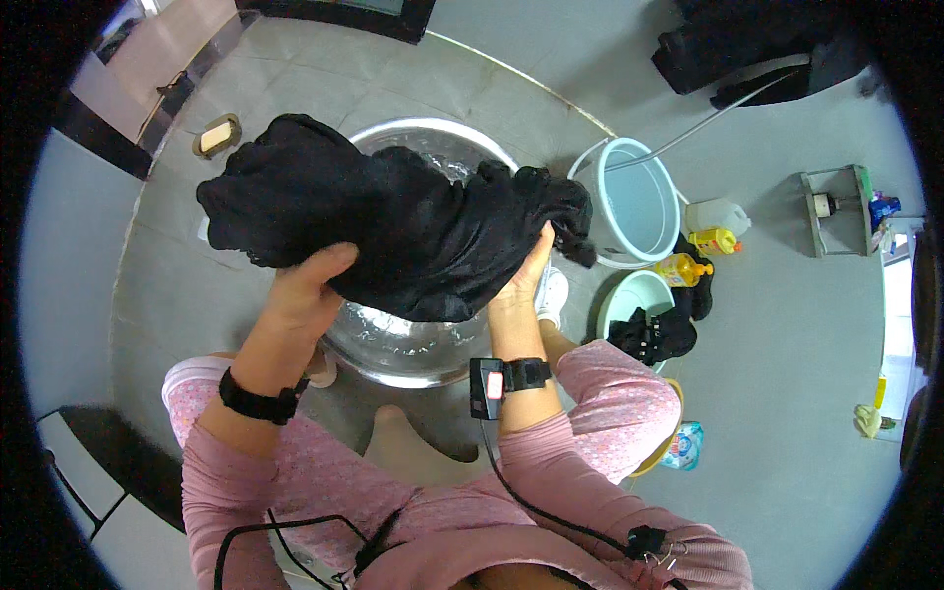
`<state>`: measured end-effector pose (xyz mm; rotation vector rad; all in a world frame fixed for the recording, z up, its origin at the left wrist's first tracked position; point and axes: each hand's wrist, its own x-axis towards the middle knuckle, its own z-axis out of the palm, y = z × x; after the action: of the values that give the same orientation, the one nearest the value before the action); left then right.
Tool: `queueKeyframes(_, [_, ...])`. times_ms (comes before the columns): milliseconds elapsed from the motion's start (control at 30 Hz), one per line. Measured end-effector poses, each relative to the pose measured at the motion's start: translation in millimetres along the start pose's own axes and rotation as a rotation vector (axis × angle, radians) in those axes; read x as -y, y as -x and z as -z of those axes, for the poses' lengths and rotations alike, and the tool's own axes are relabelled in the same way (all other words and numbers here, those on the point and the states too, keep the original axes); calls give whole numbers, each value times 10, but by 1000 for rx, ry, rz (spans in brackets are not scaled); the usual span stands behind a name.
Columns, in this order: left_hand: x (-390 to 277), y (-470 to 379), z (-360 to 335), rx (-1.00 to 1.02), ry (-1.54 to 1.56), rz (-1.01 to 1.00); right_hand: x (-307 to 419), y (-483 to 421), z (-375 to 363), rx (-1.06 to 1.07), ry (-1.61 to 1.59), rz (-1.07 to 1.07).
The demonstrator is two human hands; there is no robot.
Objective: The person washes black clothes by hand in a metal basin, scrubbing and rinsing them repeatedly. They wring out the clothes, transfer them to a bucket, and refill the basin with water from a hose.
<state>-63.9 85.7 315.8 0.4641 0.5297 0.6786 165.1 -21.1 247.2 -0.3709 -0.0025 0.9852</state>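
A bunched black garment [413, 228] stretches between my two hands, above a round metal basin [413, 376] on the floor. Its left end is gripped by my left hand [308, 287], with the thumb on top and the fingers hidden beneath the cloth. My right hand [525, 274] supports the other end from below, its thumb along the edge and its other fingers out of sight. Water glints in the basin on both sides of the garment, which covers the basin's middle.
At the right stands a pale blue bucket [640, 199] with a hose [708, 118] in it. Nearby are a green basin [627, 295] with dark cloth [656, 335], yellow bottles [682, 270] and a detergent bag [686, 446]. Far left lies soap [216, 137] in a dish.
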Motion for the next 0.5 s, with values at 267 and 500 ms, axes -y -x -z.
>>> queueKeyframes(267, [-60,59,-152,571,-1070,-437,408,-193,-275,-243,1278,-270])
queueKeyframes(500, [170,94,-467,1020,-1066,-76,644,-437,-917,474,2102,-585])
